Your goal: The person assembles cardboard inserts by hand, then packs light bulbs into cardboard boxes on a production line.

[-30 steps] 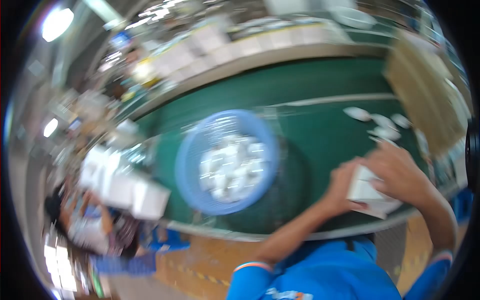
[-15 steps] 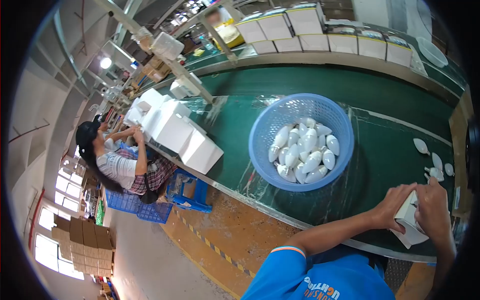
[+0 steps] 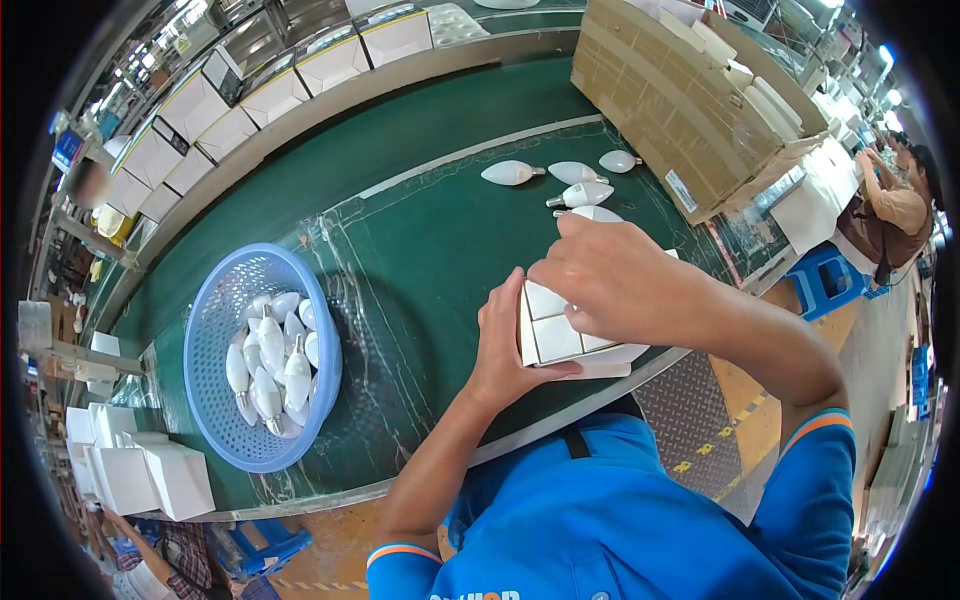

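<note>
A white carton (image 3: 588,365) with square white sections in its top stands near the belt's front edge. My left hand (image 3: 502,345) is wrapped round its left side, thumb along the near face. Above the carton, my right hand (image 3: 625,280) is closed with fingers curled down against the top; what they hold, if anything, is hidden. Just beyond it lies a white candle-shaped bulb (image 3: 597,214), partly covered by the hand. Farther back are several loose bulbs (image 3: 512,173). On the left, a blue perforated basket (image 3: 205,375) holds several bulbs (image 3: 270,340).
A large cardboard box (image 3: 660,110) with white cartons in it stands at the back right. White boxes (image 3: 330,68) line the far ledge. More white cartons (image 3: 150,470) sit at the lower left. Other people (image 3: 905,195) sit at the right and lower left beside blue stools (image 3: 828,280).
The view has swung right, so the basket now appears farther left and the cardboard box shows fully. Both hands remain at the white carton, whose sectioned top is now visible.
</note>
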The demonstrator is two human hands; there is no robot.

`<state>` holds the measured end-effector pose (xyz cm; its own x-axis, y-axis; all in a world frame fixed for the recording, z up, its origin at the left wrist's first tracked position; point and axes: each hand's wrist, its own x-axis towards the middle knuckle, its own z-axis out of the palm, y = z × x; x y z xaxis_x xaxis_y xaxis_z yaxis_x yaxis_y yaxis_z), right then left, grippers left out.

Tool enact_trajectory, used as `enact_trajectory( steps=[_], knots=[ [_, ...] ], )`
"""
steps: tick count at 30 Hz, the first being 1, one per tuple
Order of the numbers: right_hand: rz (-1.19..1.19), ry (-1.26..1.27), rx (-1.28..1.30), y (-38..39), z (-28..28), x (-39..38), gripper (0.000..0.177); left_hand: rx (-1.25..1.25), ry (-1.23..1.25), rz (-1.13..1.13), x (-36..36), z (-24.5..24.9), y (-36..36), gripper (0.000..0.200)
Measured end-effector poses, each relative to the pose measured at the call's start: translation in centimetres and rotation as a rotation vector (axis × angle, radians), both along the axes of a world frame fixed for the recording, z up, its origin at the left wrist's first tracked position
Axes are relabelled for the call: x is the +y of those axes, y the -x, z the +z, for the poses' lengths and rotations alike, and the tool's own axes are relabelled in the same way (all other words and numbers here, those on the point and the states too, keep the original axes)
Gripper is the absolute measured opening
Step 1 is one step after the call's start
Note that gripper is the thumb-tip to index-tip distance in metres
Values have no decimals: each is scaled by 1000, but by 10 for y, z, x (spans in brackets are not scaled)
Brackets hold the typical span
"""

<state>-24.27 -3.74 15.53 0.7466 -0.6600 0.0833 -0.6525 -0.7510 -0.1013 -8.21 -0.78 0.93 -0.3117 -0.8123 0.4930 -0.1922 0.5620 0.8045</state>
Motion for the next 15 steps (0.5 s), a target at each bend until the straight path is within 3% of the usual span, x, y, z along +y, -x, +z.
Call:
enact_trajectory(
  steps=[15],
  knots=[
    [56, 130, 60, -19, -1, -3, 12, -96, 20, -18, 2, -3, -2, 124]
  ],
)
